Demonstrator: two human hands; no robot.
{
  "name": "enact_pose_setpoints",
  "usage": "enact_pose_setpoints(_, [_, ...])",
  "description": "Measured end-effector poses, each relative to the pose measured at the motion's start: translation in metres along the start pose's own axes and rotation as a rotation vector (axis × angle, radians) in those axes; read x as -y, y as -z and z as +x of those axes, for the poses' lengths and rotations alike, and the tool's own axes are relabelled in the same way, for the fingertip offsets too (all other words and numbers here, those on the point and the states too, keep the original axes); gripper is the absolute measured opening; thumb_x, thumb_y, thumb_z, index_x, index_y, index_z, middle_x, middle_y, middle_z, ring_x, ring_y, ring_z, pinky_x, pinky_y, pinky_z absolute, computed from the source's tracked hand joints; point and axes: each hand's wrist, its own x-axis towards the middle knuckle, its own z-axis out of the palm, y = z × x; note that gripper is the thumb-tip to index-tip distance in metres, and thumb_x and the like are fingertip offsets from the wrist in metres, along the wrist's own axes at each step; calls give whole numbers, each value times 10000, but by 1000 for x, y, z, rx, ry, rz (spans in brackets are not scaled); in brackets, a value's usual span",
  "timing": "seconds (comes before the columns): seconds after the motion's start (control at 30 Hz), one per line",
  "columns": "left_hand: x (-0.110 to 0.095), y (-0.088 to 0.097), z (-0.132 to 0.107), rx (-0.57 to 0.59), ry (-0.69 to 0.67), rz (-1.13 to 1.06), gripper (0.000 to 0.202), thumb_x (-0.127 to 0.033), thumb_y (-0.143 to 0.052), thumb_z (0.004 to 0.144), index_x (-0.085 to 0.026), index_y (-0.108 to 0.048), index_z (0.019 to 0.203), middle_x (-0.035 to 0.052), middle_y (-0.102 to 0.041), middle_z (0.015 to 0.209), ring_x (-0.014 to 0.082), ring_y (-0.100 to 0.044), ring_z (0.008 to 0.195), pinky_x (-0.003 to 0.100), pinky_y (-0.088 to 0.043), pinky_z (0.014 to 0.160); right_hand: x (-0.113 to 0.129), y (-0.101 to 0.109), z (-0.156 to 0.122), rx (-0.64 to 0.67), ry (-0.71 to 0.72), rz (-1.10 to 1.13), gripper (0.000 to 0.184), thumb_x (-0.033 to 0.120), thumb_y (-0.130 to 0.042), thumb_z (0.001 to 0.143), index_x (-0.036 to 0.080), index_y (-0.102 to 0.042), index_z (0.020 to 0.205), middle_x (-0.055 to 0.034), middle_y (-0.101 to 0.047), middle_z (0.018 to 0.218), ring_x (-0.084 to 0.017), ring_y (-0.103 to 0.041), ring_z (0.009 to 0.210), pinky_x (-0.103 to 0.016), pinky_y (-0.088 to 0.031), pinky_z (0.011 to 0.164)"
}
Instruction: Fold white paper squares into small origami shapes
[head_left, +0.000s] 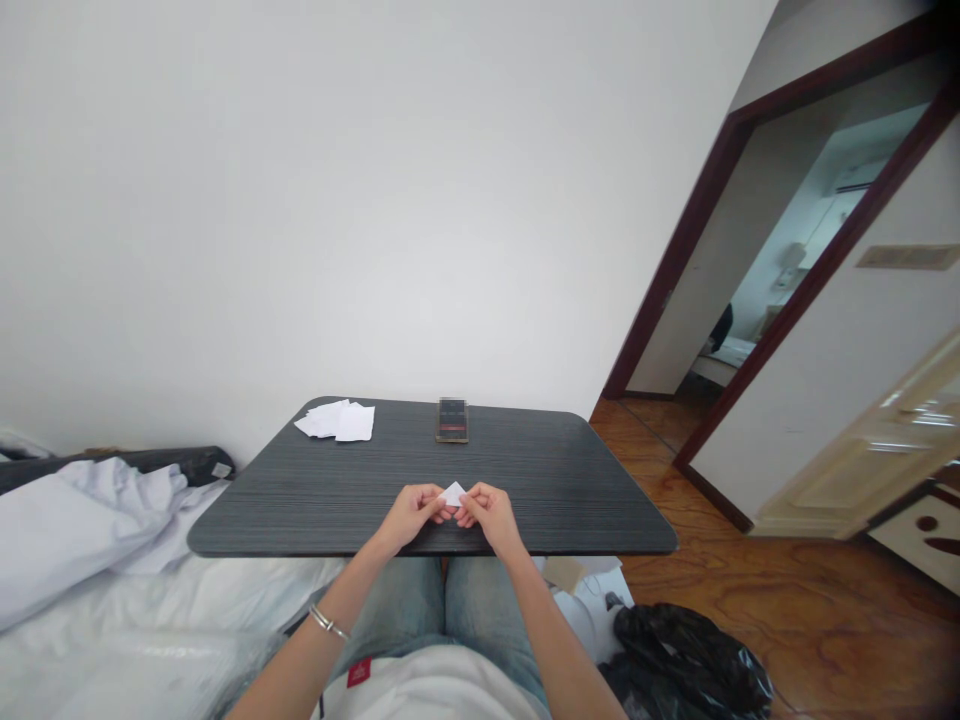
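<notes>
While between two hands (pixel 411 516) (pixel 489 518) — one white paper (pixel 453 494)

white folded paper (pixel 453 494) against a charcoal-grey tabletop (pixel 540 500) with fine darker streaks, pale blue jeans (pixel 480 600), a glossy black plastic bag (pixel 686 660), swirled orange-brown flooring (pixel 787 610)

Your desk: dark grey wood-grain tabletop (pixel 540 480), rounded corners. Near far edge, L of centre: loose pile of white paper sheets (pixel 335 421). To its R, well apart, small dark rectangular item in clear holder (pixel 452 420), exact kind can't tell. L of desk: rumpled white bedding (pixel 82 530), black rolled item (pixel 195 464) behind it. R, past near edge: black plastic bag (pixel 675 660) on orange-brown wood floor (pixel 787 600). Far R: doorway w/ dark red frame (pixel 679 250), cream door (pixel 862 450), AC unit (pixel 855 177) on wall in next rm. Plain white wall (pixel 300 200) behind desk.
</notes>
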Motion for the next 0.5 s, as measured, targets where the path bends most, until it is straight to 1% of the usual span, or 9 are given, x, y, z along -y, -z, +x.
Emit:
enact_pose_setpoints(0.2, [2, -1, 0, -58, -7, 21, 244, -340, -571, 696, -99, -587, 734, 61, -665, 665, 138, -597, 583, 238, -462, 570, -1, 0, 1, 13, -4, -19, 249, 375, -591, 683, 146, -504, 632, -12, -627, 500, -112, -560, 395, -190, -420, 393])
enact_pose_setpoints(0.37, [2, -1, 1, -114, -19, -4, 224, -326, -591, 681, -107, -555, 707, 48, -657, 633, 126, -587, 546, 231, -461, 540, -2, -1, 1, 4, 5, -34, 262, 389, -580, 690, 147, -496, 634, -18, -628, 507, -112, -560, 395, -189, -419, 390])
enact_pose_setpoints(0.5, [2, 0, 2, -157, 0, -34, 232, -340, -575, 690, -110, -552, 679, 42, -648, 614, 123, -585, 535, 225, -462, 525, 0, -1, 1, -3, 0, -32, 275, 405, -583, 679, 149, -494, 631, -19, -628, 505, -115, -560, 392, -194, -421, 390])
